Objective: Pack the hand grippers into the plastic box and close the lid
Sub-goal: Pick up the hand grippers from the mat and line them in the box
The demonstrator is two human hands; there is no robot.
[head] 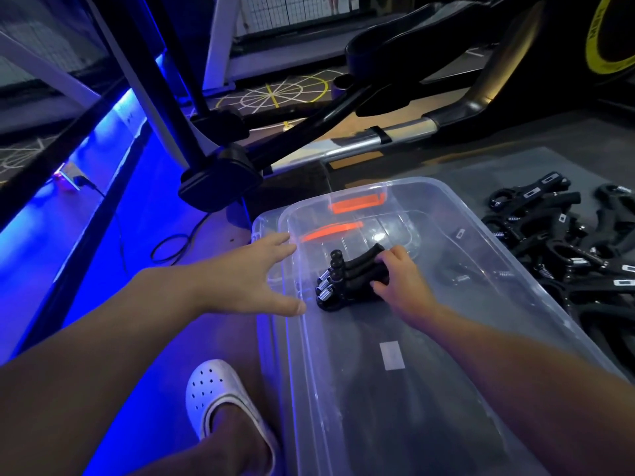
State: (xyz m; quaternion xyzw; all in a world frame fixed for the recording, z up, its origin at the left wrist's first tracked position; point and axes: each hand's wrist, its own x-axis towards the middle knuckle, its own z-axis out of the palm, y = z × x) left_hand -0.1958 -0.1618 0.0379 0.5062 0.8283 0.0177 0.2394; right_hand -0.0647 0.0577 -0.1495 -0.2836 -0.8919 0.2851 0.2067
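Bundle: fingers of our right hand clamp stacked hand grippers together inside plastic box.
Steadying, we judge: our left hand, fingers spread open, beside left rim.

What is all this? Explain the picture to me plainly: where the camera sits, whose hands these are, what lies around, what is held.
There is no machine here: a person works with bare hands. The single picture comes from a camera worn on the head, looking down along both arms. The right hand grips a bundle of black hand grippers with metal springs, low inside a clear plastic box that has orange latches. The left hand is spread open at the box's left rim and holds nothing. More grippers lie in a pile on the floor to the right, not yet packed. A white shoe shows below, and gym equipment stands behind.
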